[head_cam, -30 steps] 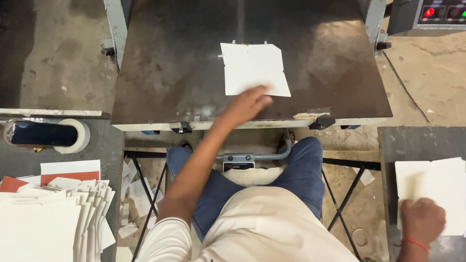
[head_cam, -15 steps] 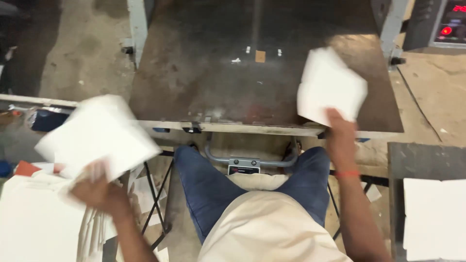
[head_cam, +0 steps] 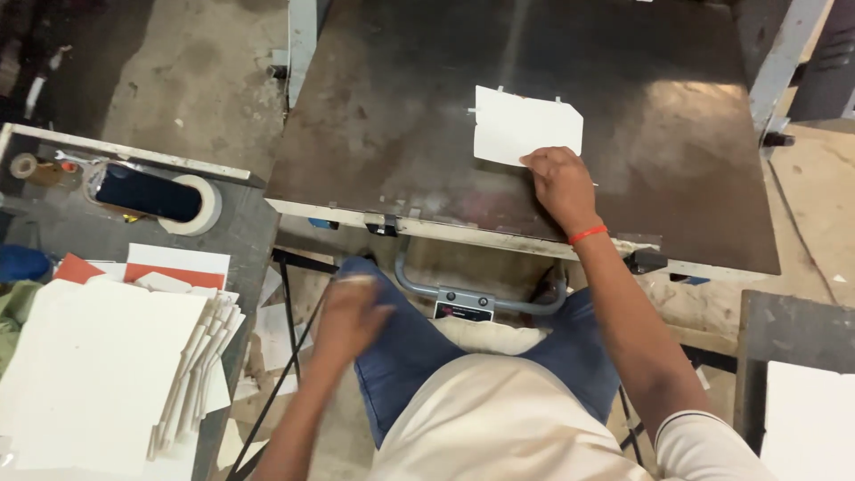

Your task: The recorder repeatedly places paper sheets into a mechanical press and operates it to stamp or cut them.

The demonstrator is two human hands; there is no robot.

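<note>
White card stock is what we handle: a white sheet point(head_cam: 525, 132) with clipped corners lies flat on the dark metal tabletop point(head_cam: 401, 116) in the upper middle of the frame. Our right hand point(head_cam: 559, 183) presses its fingertips point(head_cam: 534, 163) on the sheet's lower right edge; the grip is flat on the card, not closed around it, with a red band point(head_cam: 588, 234) at the wrist. Our left hand point(head_cam: 349, 310) hangs blurred at lower centre-left, above the knee in blue jeans point(head_cam: 401, 356), well apart from the sheet; we cannot tell how its grip stands or whether it holds anything.

At the left edge, a shallow tray point(head_cam: 53, 214) carries a roll of pale tape point(head_cam: 200, 203) with a dark blue object point(head_cam: 147, 191) lying across it, and a smaller brown roll point(head_cam: 25, 166) near the corner. Below it, at lower left, sits a stack of white cards point(head_cam: 98, 374), fanned at its right side, with a red-orange sheet point(head_cam: 174, 275) showing above it. Another white pile point(head_cam: 810, 419) lies at lower right.
</note>
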